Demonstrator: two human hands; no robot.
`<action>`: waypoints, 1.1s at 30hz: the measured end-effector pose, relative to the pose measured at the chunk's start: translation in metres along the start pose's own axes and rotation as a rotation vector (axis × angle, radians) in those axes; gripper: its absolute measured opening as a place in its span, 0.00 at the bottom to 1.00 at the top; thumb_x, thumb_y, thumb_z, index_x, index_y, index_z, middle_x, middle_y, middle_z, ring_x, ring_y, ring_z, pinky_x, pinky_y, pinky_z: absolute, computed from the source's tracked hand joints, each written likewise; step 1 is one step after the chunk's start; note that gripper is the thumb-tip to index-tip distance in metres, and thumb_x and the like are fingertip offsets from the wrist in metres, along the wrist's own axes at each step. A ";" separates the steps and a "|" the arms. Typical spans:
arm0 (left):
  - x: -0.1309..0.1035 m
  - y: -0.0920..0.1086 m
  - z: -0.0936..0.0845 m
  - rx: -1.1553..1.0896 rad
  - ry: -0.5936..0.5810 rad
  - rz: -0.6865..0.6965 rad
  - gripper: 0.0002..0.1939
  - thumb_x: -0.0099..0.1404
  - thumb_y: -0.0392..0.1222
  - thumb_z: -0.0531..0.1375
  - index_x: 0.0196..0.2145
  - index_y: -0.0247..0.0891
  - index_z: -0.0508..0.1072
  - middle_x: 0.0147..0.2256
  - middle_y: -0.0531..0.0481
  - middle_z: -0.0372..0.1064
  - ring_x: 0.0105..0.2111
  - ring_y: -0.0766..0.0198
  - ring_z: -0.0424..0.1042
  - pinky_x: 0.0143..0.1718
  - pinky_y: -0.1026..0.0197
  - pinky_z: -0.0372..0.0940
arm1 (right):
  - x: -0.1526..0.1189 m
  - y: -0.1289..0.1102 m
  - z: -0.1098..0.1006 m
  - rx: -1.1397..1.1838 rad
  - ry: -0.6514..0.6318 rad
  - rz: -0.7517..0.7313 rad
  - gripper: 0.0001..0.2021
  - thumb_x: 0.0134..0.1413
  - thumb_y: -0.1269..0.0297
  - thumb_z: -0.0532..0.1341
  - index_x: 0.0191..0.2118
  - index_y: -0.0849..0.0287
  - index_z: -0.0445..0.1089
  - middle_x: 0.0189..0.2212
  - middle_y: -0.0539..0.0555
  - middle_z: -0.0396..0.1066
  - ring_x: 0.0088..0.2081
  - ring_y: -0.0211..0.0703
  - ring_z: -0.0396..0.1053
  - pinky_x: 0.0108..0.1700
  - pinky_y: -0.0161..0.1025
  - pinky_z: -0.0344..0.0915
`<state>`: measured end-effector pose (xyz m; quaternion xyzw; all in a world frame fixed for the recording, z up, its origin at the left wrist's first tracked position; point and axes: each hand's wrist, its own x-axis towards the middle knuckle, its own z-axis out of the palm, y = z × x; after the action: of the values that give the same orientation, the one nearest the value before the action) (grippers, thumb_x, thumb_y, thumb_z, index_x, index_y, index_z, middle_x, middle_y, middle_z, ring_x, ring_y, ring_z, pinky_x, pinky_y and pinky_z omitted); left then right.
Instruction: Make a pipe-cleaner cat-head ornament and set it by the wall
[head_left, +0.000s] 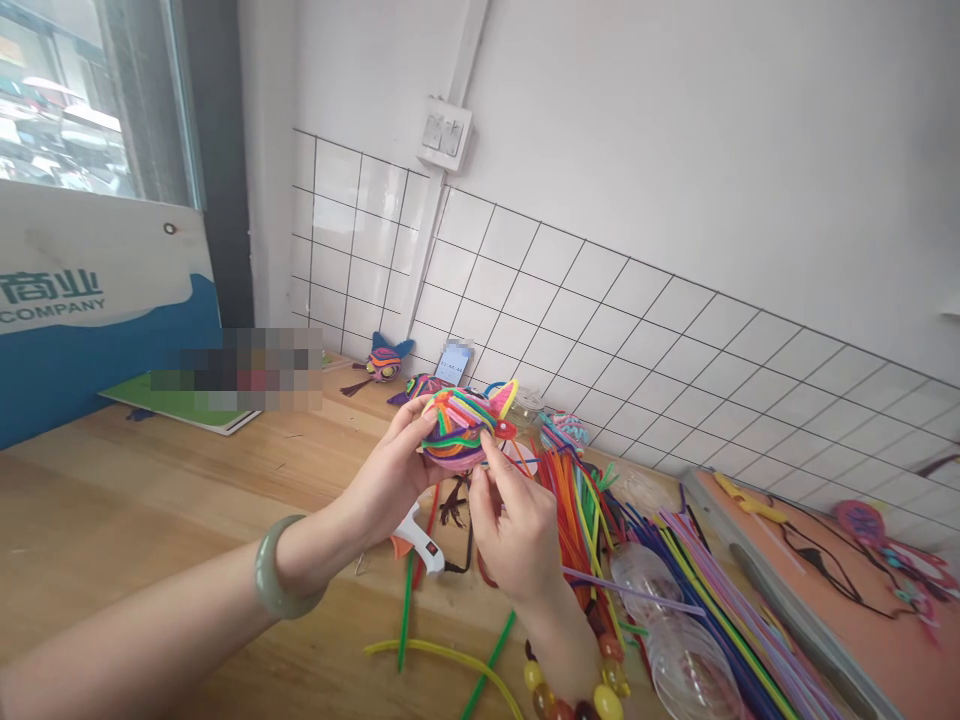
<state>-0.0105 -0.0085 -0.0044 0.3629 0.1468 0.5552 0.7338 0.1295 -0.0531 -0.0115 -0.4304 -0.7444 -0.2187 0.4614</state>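
My left hand [401, 455] holds up a round animal-shaped ornament [459, 432] wrapped in multicoloured pipe cleaners, thumb on its face and fingers behind. A pink ear edged in yellow and a red piece stick out at its right. My right hand [517, 520] is closed at the ornament's lower right edge, the index finger pressed on it and the other fingers curled. Whether a loose pipe-cleaner end lies between those fingertips is hidden. Below, on the wooden table, lies a white glue gun [424, 540] with a dark tassel [454, 503] beside it.
Bundles of pipe cleaners [720, 590] and clear plastic domes [686, 650] lie to the right, next to an orange board [847, 590]. Finished ornaments [385, 362] and a phone [454, 362] stand along the wire grid [570, 300]. A green booklet [187, 405] is at the left.
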 end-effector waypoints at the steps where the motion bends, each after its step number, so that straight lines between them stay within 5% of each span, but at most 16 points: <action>1: 0.000 0.000 -0.001 -0.003 0.005 -0.012 0.15 0.66 0.43 0.58 0.49 0.42 0.64 0.49 0.45 0.69 0.44 0.57 0.74 0.44 0.52 0.72 | 0.000 0.000 0.000 -0.004 -0.008 0.006 0.17 0.59 0.76 0.54 0.53 0.70 0.68 0.23 0.55 0.74 0.18 0.37 0.65 0.23 0.36 0.63; 13: 0.000 0.001 0.003 -0.029 0.027 -0.048 0.14 0.67 0.41 0.57 0.50 0.40 0.66 0.49 0.43 0.70 0.43 0.59 0.74 0.43 0.55 0.72 | -0.004 0.002 -0.002 0.147 -0.066 0.203 0.20 0.61 0.71 0.53 0.58 0.69 0.61 0.21 0.51 0.69 0.21 0.37 0.64 0.26 0.35 0.62; 23: 0.000 -0.001 0.000 -0.023 0.022 -0.053 0.15 0.66 0.42 0.57 0.50 0.40 0.66 0.50 0.43 0.69 0.43 0.59 0.73 0.44 0.53 0.72 | -0.002 0.003 0.001 -0.119 -0.097 -0.017 0.22 0.61 0.75 0.51 0.59 0.71 0.61 0.22 0.53 0.72 0.22 0.41 0.68 0.26 0.39 0.63; 33: 0.001 -0.001 0.000 -0.003 0.019 -0.016 0.13 0.66 0.42 0.57 0.49 0.40 0.66 0.49 0.43 0.69 0.44 0.59 0.73 0.45 0.52 0.71 | -0.002 0.004 0.001 -0.084 -0.094 0.033 0.20 0.60 0.74 0.52 0.57 0.72 0.64 0.23 0.54 0.72 0.21 0.40 0.66 0.25 0.39 0.62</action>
<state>-0.0094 -0.0077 -0.0052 0.3555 0.1557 0.5530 0.7373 0.1326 -0.0510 -0.0144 -0.4714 -0.7482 -0.2214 0.4110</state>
